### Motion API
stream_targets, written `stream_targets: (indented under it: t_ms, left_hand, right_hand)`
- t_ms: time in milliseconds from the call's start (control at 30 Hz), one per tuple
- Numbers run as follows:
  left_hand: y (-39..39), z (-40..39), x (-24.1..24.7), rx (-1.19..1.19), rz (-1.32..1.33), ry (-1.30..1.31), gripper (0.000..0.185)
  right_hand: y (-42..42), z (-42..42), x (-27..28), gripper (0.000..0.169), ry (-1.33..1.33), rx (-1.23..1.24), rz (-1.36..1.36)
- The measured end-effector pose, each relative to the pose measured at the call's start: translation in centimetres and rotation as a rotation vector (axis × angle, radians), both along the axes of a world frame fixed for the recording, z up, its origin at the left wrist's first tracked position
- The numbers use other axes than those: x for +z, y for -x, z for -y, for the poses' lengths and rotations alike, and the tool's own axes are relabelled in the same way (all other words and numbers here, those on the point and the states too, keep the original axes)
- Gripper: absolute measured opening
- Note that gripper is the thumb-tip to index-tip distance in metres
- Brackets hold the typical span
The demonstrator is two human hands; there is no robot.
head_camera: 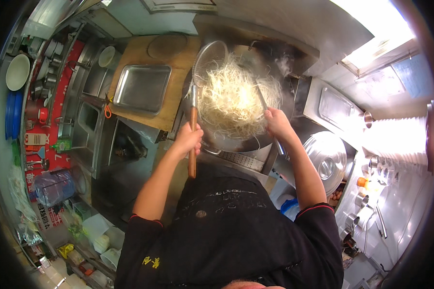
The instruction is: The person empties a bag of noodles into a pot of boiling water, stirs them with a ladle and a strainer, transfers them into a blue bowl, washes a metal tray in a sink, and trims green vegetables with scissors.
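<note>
My left hand (188, 140) grips the wooden handle of a wire-mesh skimmer (207, 59). Its round basket is at the left side of a large wok (244, 143), partly behind the food. A heaped mass of pale, thin strands (235, 97) fills the wok; they could be noodles or shredded vegetable. In my right hand (277, 124) is a long metal-handled utensil (262, 96) that reaches into the strands from the right. Its working end is hidden, so I cannot tell whether it is a ladle or a turner. Steam rises at the wok's far right.
Left of the wok, a rectangular metal tray (143, 88) lies on a wooden board (130, 48), with orange-handled scissors (107, 108) by its corner. A steel sink (88, 115) stands farther left. On the right are a large metal lid (325, 162) and another tray (334, 103).
</note>
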State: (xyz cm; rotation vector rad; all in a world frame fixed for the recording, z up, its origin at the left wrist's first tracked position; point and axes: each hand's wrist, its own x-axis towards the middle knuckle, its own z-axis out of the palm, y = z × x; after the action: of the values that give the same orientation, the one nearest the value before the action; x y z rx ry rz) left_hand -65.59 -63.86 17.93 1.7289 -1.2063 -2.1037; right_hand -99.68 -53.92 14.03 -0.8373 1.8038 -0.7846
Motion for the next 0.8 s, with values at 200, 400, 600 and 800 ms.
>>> stream_targets:
  t_ms: [200,400,600,800]
  left_hand:
    - [-2.9,-0.6,3.0,-0.046,-0.154,-0.132,0.022]
    - [-7.6,-2.4,5.0,-0.314,-0.099,0.021,0.025]
    - [-11.7,-1.7,4.8,-0.544,-0.053,0.136,0.026]
    - [-13.9,-0.1,4.3,-0.675,-0.014,0.254,0.027]
  right_hand:
    - [-3.4,-5.4,8.6,0.028,0.096,0.164,-0.283]
    - [-9.8,-14.3,14.2,0.041,-0.089,0.053,-0.366]
    - [-16.6,-20.2,17.9,0.051,-0.204,0.024,-0.52]
    - [-20.8,-23.3,24.6,0.058,-0.32,-0.114,-0.411]
